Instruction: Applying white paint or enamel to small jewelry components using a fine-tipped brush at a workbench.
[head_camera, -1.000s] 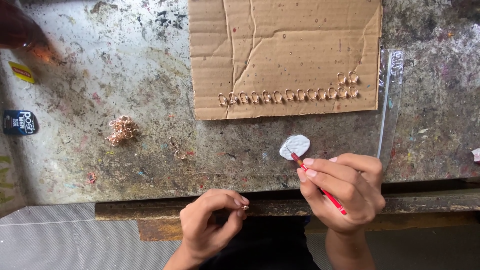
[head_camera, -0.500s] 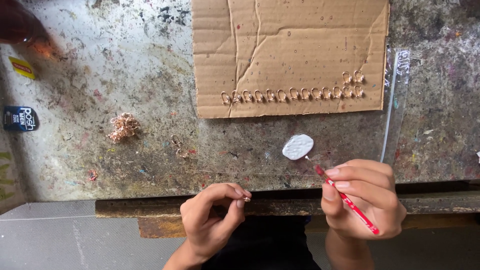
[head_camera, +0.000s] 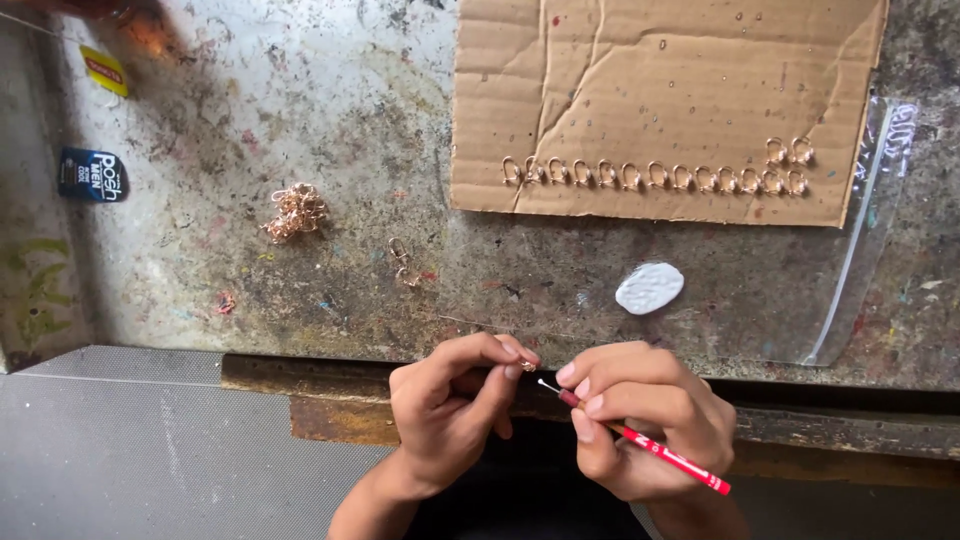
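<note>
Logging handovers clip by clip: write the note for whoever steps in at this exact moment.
Left hand: pinches a small gold piece at its fingertips.
Right hand: holds a red pick tool, tip just beside that piece.
On the cardboard sheet: a row of gold pieces, with two more above its right end.
White putty blob on the bench below the cardboard.
Loose pile of gold pieces lies to the left; one stray piece nearby.
Left: the pile appears unprocessed.

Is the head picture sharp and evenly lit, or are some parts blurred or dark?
Head view: soft, even light, no strong glare; the cardboard and both hands, left hand and right hand, are sharp; the top-left corner is blurred orange; under the bench edge it is dark.
</note>
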